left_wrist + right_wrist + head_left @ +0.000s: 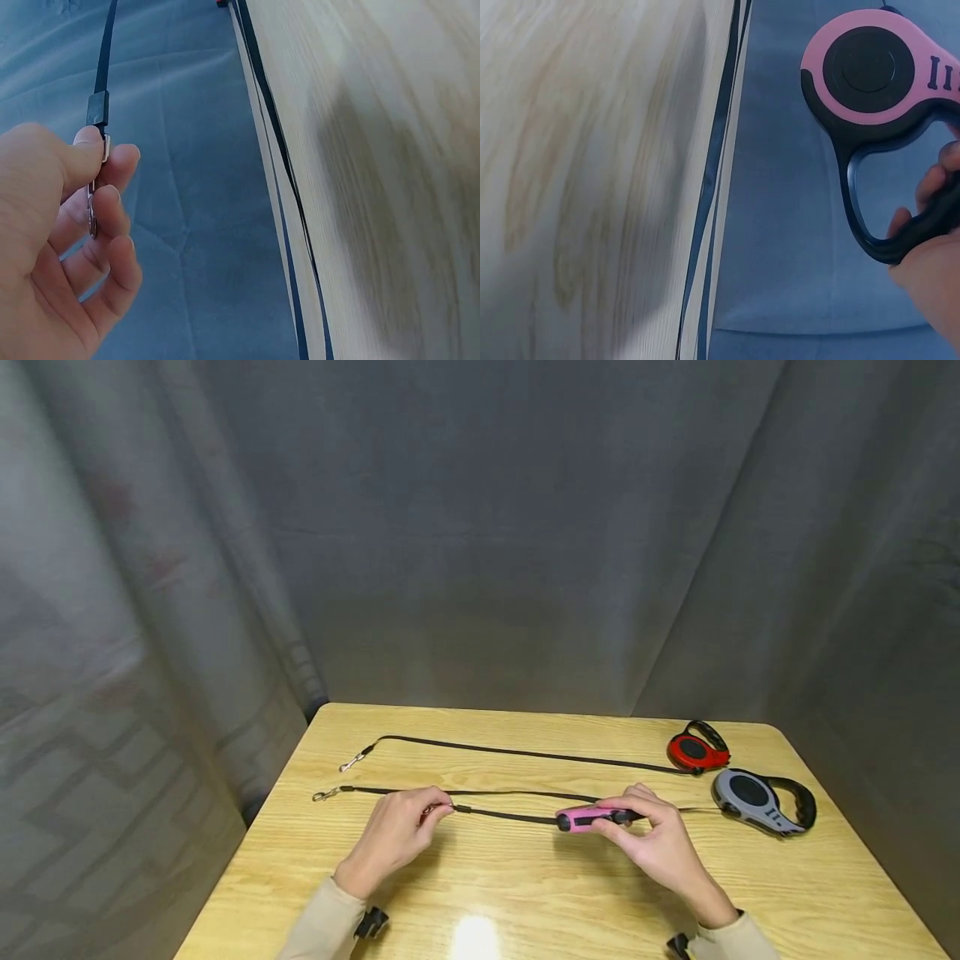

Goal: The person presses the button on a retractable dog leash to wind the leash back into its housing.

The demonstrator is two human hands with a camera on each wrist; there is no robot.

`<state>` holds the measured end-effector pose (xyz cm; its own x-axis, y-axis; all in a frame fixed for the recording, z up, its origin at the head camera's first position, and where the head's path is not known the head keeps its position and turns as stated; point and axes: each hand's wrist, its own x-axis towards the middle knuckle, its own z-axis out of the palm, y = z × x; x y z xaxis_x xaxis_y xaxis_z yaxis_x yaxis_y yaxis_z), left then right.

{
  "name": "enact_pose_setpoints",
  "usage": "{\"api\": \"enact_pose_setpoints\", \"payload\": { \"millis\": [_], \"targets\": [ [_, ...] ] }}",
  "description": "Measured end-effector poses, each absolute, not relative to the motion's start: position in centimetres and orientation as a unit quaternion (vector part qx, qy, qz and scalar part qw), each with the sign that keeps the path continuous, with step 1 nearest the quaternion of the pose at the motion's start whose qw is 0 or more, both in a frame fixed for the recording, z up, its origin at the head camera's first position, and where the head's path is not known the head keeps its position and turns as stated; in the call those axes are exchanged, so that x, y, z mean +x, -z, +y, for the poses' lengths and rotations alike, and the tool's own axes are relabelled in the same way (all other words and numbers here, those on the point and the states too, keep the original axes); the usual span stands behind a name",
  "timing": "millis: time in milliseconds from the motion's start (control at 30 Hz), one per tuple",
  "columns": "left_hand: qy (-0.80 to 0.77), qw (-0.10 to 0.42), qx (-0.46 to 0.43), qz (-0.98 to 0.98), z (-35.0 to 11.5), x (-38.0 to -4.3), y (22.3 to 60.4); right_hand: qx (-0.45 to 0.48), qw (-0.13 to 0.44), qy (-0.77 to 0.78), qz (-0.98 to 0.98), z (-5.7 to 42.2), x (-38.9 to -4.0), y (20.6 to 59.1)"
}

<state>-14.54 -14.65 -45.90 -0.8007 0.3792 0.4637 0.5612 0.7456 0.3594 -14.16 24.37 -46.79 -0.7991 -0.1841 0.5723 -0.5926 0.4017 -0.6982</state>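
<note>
My right hand (660, 839) grips the black handle of a pink retractable dog leash (930, 45), held up over the table. The head view shows the pink casing edge-on; in the right wrist view its round black centre faces the camera. From the casing a black strap (510, 816) runs left to my left hand (397, 831). There, thumb and fingers pinch the metal snap hook (93, 214) at the strap's end, just below a black sleeve (98, 109). The fingers partly cover the hook.
Behind my hands, a red retractable leash (686, 750) and a grey one (750, 797) lie at the table's right. Their black straps stretch left, ending in a far metal hook (351, 763) and a nearer metal hook (326, 794). Grey curtains (480, 543) surround the wooden table (525, 902).
</note>
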Motion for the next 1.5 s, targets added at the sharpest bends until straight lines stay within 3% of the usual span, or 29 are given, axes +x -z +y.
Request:
{"api": "enact_pose_setpoints", "payload": {
  "millis": [767,1067,1500],
  "targets": [
    [0.27,0.161,-0.274,-0.909,-12.4,-13.9,45.8,0.251,0.203,-0.494,-0.808,23.0,-13.9,46.2],
    [0.276,0.164,-0.276,-0.906,-12.0,-13.8,45.5,0.271,0.233,-0.5,-0.789,22.5,-14.0,46.2],
    [0.276,0.166,-0.284,-0.903,-11.5,-13.8,45.3,0.272,0.234,-0.502,-0.787,22.0,-14.0,45.7]
  ]
}}
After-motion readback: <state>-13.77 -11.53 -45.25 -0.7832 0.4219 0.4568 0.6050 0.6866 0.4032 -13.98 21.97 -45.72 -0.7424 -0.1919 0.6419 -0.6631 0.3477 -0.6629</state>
